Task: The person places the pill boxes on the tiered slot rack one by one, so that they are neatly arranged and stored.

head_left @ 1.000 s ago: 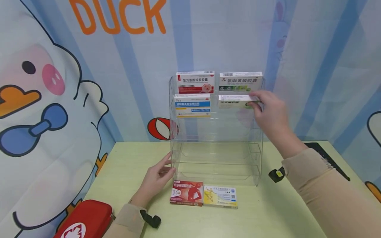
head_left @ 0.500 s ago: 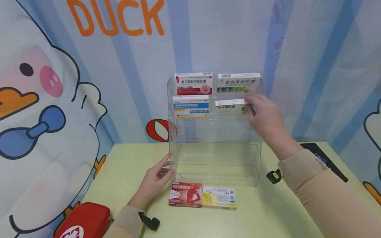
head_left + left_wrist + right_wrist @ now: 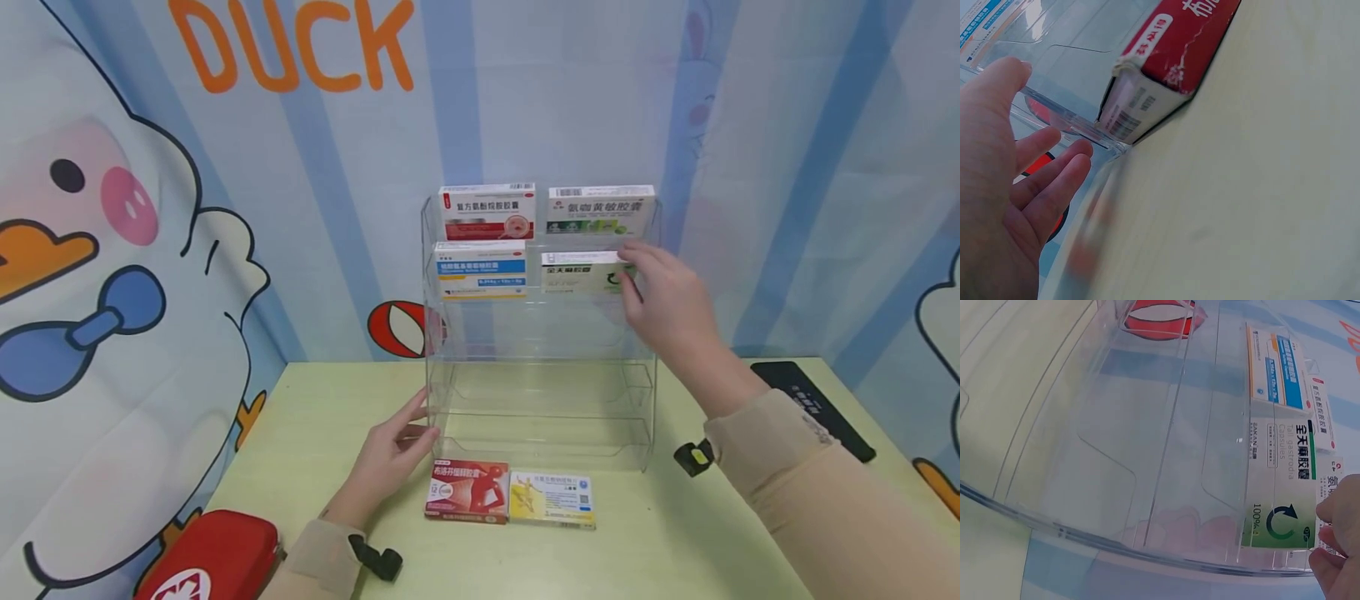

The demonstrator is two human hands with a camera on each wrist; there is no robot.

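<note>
The green-and-white box [image 3: 576, 273] sits in the second tier from the top of the clear rack [image 3: 542, 360], in the rack's right half, and its long axis runs level across the rack's width. The right hand [image 3: 671, 296] is at the box's right end, by the rack's right side, so the box extends leftward from the fingertips; this end-on relation is, I would judge, what any adjustment turns on. That hand's fingers are bent, with the thumb set apart and lower at the front (whether they pinch the corner or merely touch it, I cannot tell from either view). The left hand [image 3: 390, 454] is much farther from the box: low at the rack's left side, fingers spread and loosely bent, thumb apart from them, pinching nothing. In the rack's top tier, directly above the green-and-white box, is a white box with a green band [image 3: 600, 208]; the blue-and-white box [image 3: 482, 271] shares the second tier, to the left across a narrow gap. Just in front of the rack's foot, a red box [image 3: 467, 493] and a yellow-and-white box [image 3: 552, 498] lie flat, side by side.
</note>
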